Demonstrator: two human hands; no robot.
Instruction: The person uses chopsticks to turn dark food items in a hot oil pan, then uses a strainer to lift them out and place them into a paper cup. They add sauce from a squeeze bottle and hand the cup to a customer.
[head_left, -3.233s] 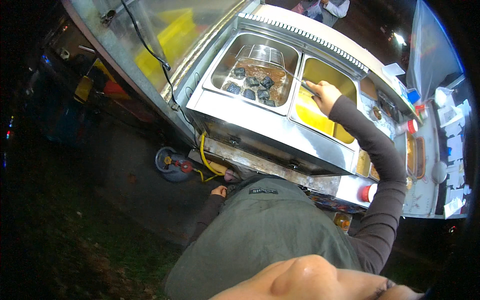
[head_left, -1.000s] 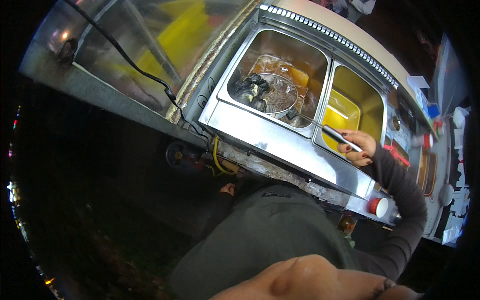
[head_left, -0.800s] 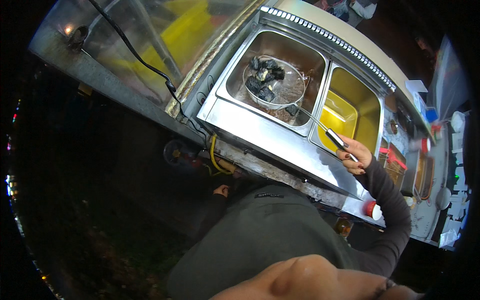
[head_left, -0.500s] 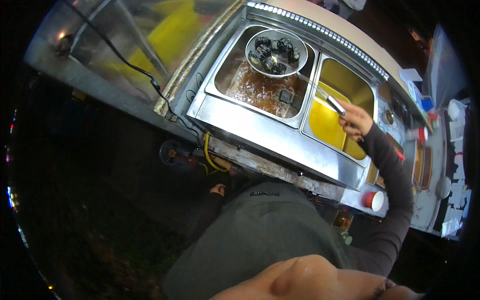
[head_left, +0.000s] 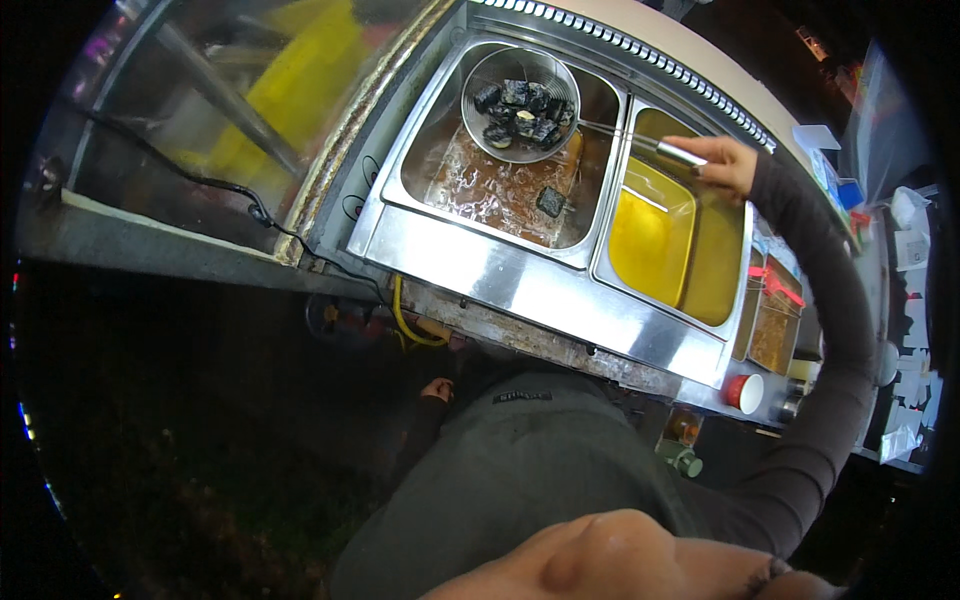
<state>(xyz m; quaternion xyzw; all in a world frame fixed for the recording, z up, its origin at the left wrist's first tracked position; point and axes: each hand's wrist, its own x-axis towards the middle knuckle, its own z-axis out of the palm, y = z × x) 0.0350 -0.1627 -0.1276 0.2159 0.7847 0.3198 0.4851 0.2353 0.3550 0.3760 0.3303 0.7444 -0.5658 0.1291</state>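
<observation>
My right hand (head_left: 722, 163) grips the metal handle of a round wire skimmer (head_left: 520, 105), held up over the far end of the left fryer vat (head_left: 500, 190). Several dark fried pieces (head_left: 525, 108) lie in the skimmer. One dark piece (head_left: 550, 201) floats in the brown bubbling oil below. My left hand (head_left: 436, 388) hangs low by my waist, under the front edge of the steel fryer (head_left: 540, 300); it appears to hold nothing.
Beside the left vat is a vat of yellow liquid (head_left: 665, 245). A glass display case (head_left: 240, 110) with a black cable stands to the left. A red cup (head_left: 743, 392), small bottles (head_left: 680, 455) and white containers (head_left: 905, 215) lie to the right.
My right hand has swung the skimmer from the near part of the left vat up to its far end, lifting the dark pieces out of the oil. My view tilted as well.
</observation>
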